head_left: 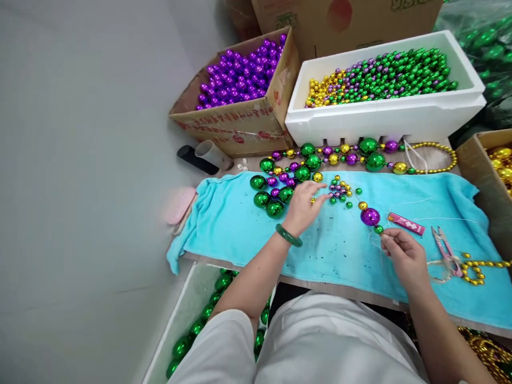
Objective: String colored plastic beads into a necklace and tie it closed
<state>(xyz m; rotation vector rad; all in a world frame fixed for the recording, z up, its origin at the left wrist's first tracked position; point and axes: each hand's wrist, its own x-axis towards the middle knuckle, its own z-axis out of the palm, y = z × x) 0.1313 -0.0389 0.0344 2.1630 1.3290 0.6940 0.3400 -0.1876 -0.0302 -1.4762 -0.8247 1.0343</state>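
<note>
My left hand (304, 205), with a green bangle (288, 235) on the wrist, reaches over the blue towel (236, 234). Its thumb and forefinger are apart, beside a loose cluster of small gold, purple and green beads (339, 189). Pinched in my right hand (405, 257) is a short bead string, gripped just below a small green bead (378, 229). Above that bead on the string come a large purple bead (370, 217) and a gold bead (362, 205). Large green beads (274, 208) and purple beads (272, 182) lie left of my left hand.
A finished-looking bead necklace (375, 161) lies along the towel's far edge. Behind it stand a cardboard box (240, 125) of purple beads and a white foam box (384, 118) of mixed beads. A pink packet (406, 224) and pink-handled cutters (446, 250) lie at right.
</note>
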